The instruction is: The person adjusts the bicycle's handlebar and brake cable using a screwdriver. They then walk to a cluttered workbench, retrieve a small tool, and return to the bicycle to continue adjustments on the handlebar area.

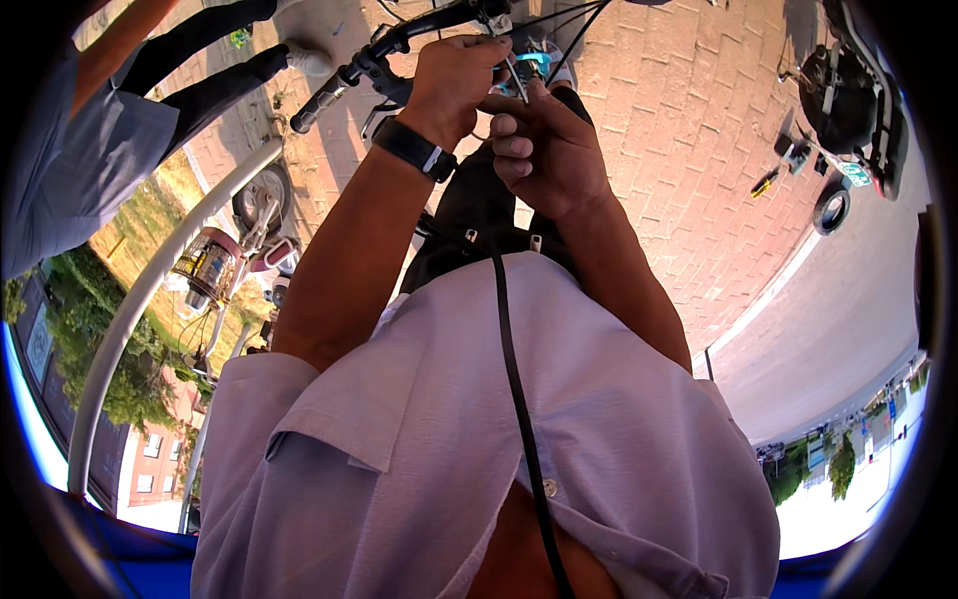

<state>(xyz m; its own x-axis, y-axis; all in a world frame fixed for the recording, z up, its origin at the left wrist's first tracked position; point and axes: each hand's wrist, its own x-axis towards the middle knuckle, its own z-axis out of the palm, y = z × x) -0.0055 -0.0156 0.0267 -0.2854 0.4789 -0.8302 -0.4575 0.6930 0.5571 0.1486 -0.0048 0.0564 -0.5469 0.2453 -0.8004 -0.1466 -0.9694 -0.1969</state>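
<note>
Just under the bicycle handlebar (356, 68), with its black grip and cables, my left hand (454, 90) pinches a slim silver metal piece (517, 80) near its upper part. My right hand (549, 155) is closed at the lower end of that piece, thumb raised against it and fingers curled. What the piece is, I cannot make out. A teal part (534, 64) shows just behind it, partly hidden by my hands.
A person in dark trousers (220, 110) stands at upper left. A white railing (125, 324) and another bicycle (215, 260) are at left. On the paving at right are a dark scooter (843, 95), a loose tyre (831, 205) and small tools (768, 180).
</note>
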